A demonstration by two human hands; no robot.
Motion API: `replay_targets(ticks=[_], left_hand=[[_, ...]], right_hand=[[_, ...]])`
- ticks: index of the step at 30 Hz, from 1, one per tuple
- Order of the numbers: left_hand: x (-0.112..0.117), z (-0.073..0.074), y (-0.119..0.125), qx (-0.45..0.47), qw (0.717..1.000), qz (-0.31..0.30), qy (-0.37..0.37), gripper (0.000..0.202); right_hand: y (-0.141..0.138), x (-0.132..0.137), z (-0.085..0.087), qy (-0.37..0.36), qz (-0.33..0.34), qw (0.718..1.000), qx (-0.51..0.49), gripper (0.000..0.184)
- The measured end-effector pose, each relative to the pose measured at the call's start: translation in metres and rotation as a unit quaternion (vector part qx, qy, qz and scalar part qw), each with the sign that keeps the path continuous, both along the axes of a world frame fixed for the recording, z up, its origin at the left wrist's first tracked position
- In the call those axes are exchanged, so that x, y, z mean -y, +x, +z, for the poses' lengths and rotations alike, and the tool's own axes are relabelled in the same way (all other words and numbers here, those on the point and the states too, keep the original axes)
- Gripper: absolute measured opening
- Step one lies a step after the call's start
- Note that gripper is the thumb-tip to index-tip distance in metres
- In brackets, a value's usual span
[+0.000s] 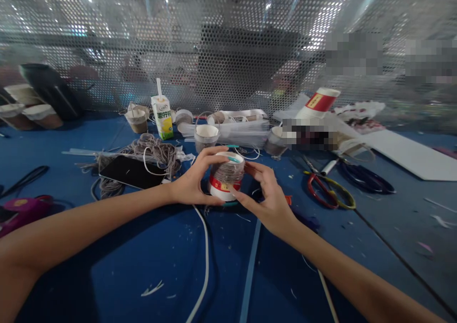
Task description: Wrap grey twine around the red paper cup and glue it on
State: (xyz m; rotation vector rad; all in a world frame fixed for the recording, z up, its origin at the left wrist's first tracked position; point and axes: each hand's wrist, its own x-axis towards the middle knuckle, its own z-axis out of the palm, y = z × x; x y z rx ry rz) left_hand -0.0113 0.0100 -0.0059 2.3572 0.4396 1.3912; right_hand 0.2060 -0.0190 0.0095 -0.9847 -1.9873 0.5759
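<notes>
A paper cup [225,176], red and white at its base and wound with grey-brown string around its upper part, stands on the blue table [150,261] in the middle of the view. My left hand [194,180] wraps around its left side, thumb low and fingers curled over the rim. Against the cup's right side rests my right hand [267,194], its fingers pressed on the string wrap. Something teal shows at the cup's rim.
A tangle of grey string [153,151] and a dark phone [130,171] lie left of the cup. Red-handled scissors [326,190] lie to the right. Behind stand several paper cups [206,136], a drink carton [163,116] and a perforated metal screen [228,42]. White cord [205,261] crosses the front.
</notes>
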Motion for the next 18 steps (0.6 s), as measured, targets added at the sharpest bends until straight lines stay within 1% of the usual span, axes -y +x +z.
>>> replay_targets(ticks=[2,4,8,11,13,15,18], left_hand=[[0.000,-0.002,0.001,0.000,1.000,0.004,-0.007,0.086],[0.000,-0.004,0.001,0.005,1.000,0.002,-0.029,0.086],[0.002,-0.007,0.003,0.021,0.995,-0.005,-0.095,0.084],[0.008,-0.006,0.006,0.028,0.987,-0.018,-0.157,0.081],[0.012,-0.004,0.009,0.036,0.975,-0.051,-0.214,0.088],[0.015,-0.003,0.012,0.050,0.959,-0.084,-0.267,0.100],[0.014,-0.004,0.014,0.085,0.938,-0.101,-0.321,0.108]], right_hand=[[0.001,0.000,0.000,0.007,0.005,1.000,0.003,0.058],[0.001,0.000,0.001,0.009,0.008,1.000,0.000,0.058],[0.000,0.002,0.002,0.009,0.002,1.000,0.000,0.058],[-0.001,0.003,0.002,0.007,-0.008,1.000,-0.017,0.059],[-0.002,0.003,0.003,0.002,-0.009,1.000,-0.017,0.059],[-0.003,0.004,0.004,-0.006,-0.002,1.000,-0.007,0.057],[-0.003,0.006,0.005,-0.025,0.021,0.999,-0.004,0.056]])
